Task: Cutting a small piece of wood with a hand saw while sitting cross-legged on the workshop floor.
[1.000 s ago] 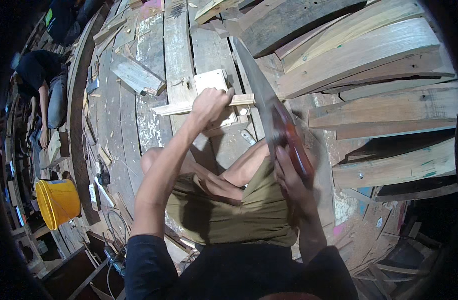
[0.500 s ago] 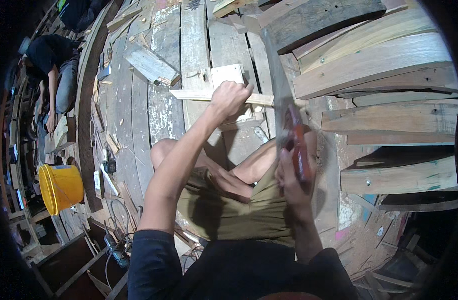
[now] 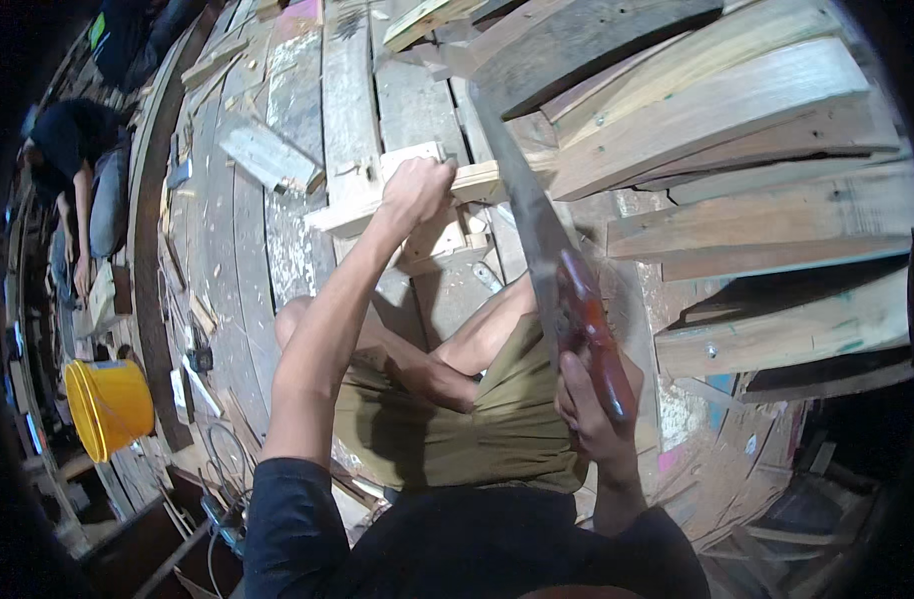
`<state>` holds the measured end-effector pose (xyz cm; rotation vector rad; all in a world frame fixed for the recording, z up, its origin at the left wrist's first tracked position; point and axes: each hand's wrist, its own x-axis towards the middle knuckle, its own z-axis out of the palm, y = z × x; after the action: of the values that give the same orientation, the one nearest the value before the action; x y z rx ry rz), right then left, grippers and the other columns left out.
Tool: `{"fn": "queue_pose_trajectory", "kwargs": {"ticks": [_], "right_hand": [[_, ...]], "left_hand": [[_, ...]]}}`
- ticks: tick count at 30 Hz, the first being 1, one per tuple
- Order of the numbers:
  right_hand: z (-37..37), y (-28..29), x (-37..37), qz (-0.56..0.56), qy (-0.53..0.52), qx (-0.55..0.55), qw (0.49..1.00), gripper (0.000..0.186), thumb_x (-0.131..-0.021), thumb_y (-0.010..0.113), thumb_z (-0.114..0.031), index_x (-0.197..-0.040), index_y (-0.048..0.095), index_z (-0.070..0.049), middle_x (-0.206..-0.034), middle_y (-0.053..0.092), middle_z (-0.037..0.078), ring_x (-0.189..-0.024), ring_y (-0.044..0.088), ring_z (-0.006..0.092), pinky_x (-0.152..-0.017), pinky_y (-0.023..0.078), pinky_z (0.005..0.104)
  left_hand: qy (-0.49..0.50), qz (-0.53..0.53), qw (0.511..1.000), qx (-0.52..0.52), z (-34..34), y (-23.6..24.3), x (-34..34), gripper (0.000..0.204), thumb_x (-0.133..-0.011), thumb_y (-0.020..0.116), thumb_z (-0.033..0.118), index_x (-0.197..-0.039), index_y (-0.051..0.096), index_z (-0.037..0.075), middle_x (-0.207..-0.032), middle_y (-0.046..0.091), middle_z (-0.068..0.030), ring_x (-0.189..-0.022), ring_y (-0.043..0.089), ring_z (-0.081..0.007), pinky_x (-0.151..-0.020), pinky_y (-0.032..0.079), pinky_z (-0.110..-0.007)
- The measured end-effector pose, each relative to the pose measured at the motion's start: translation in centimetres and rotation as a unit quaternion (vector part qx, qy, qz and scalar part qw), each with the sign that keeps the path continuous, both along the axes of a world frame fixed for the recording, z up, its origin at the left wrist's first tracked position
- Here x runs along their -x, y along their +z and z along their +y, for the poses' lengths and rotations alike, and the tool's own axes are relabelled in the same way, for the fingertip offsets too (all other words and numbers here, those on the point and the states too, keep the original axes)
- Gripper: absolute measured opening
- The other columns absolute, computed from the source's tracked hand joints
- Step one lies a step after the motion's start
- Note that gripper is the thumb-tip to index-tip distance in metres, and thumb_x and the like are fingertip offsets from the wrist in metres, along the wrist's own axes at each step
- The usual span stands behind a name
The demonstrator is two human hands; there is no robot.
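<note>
My left hand is closed on a pale wooden strip lying at a slant over a light wood block on the plank floor before my crossed legs. My right hand grips the red-brown wooden handle of a hand saw. Its long steel blade, slightly blurred, reaches up across the strip's right part; whether it touches the wood I cannot tell.
Stacked curved timbers fill the right. Offcuts, a yellow bucket and a corded tool lie to the left. A crouching person works beyond a long beam, with another dark-clothed person farther back.
My right hand and the saw handle have moved back toward me. The strip now slants more, its right end farther from me, with my left hand still on it.
</note>
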<state>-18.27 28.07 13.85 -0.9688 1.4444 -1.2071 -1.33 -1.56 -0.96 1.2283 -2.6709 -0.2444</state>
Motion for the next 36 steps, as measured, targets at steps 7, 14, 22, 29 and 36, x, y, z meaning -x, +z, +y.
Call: {"fn": "queue_pose_trajectory", "kwargs": {"ticks": [7,14,22,29,36], "right_hand": [[-4.3,3.4,2.0,0.011,-0.017,-0.046,0.999,0.013,-0.095,0.063,-0.014,-0.098,0.058,-0.002,-0.064,0.046,-0.003,-0.052,0.043,0.0057,-0.048,0.035,0.0247],[-9.1,-5.2,3.3,-0.178,-0.044,-0.043,0.982,0.006,-0.098,0.060,-0.018,-0.096,0.056,-0.013,-0.056,0.039,-0.008,-0.041,0.032,0.0013,-0.038,0.025,0.0197],[-12.7,-4.5,1.2,-0.163,0.008,0.076,0.984,0.023,-0.098,0.061,-0.015,-0.120,0.057,-0.011,-0.066,0.041,-0.008,-0.049,0.035,0.0004,-0.046,0.032,0.0200],[-5.4,-1.6,0.2,-0.021,-0.034,-0.041,0.998,0.042,-0.097,0.057,-0.007,-0.138,0.048,-0.004,-0.067,0.041,-0.006,-0.047,0.036,0.0017,-0.043,0.031,0.0207],[-0.1,3.1,0.9,-0.037,-0.028,-0.060,0.997,0.041,-0.097,0.056,-0.006,-0.137,0.048,-0.002,-0.066,0.041,-0.005,-0.046,0.038,0.0033,-0.041,0.032,0.0211]], "left_hand": [[0.017,-0.047,0.998,-0.027,0.0,1.2,-0.3,0.024,-0.081,0.068,0.020,-0.096,0.066,0.002,-0.079,0.067,-0.0236,-0.080,0.068,-0.0405,-0.072,0.054,-0.049],[-0.079,-0.061,0.994,0.049,1.4,0.2,0.6,0.018,-0.083,0.058,0.007,-0.098,0.062,0.001,-0.073,0.067,-0.0184,-0.071,0.069,-0.0362,-0.065,0.056,-0.045],[-0.055,-0.021,0.998,0.028,1.5,0.1,0.1,0.029,-0.078,0.069,0.017,-0.100,0.060,0.002,-0.069,0.064,-0.0192,-0.070,0.066,-0.0390,-0.062,0.052,-0.048],[-0.007,-0.010,1.000,0.021,-0.5,-0.6,-1.7,0.047,-0.071,0.079,0.039,-0.092,0.066,0.000,-0.073,0.066,-0.0216,-0.073,0.067,-0.0400,-0.065,0.053,-0.048],[0.000,-0.026,0.998,0.050,0.4,-1.0,-1.4,0.027,-0.082,0.067,0.019,-0.101,0.061,0.001,-0.074,0.066,-0.0202,-0.074,0.068,-0.0385,-0.064,0.053,-0.048]]}}
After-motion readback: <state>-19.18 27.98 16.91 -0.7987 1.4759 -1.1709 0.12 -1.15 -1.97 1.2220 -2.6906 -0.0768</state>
